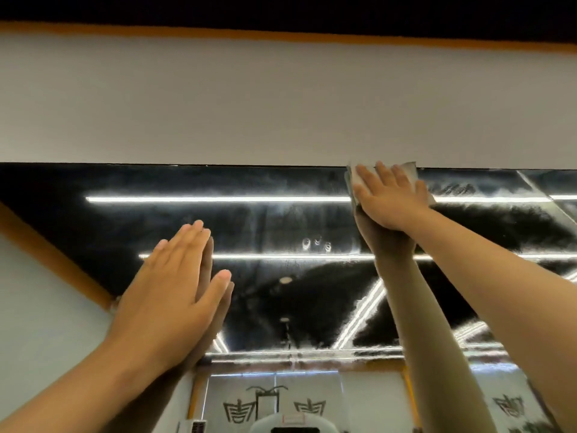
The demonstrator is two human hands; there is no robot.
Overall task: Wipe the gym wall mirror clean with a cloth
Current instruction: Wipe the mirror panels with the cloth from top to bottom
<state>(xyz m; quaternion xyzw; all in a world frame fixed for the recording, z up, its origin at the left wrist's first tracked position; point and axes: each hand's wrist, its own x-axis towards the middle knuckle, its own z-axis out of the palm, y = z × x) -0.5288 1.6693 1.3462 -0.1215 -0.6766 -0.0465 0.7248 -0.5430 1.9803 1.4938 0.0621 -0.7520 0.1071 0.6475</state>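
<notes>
The wall mirror [281, 220] fills the lower half of the view and reflects a dark ceiling with bright light strips. My right hand [390, 195] lies flat on a pale grey cloth [356, 179] and presses it against the glass at the mirror's top edge. The cloth shows around the fingers and at the upper right [409, 170]. My left hand [175, 292] rests flat on the glass lower down to the left, fingers together, holding nothing. Both hands' reflections meet them on the glass. Streaky smears cover the mirror surface.
A plain white wall band [281, 104] runs above the mirror, topped by an orange trim [218, 33] and a dark ceiling. A few water spots [317, 243] sit on the glass between the hands. The mirror's bottom reflects a wall with logos [309, 407].
</notes>
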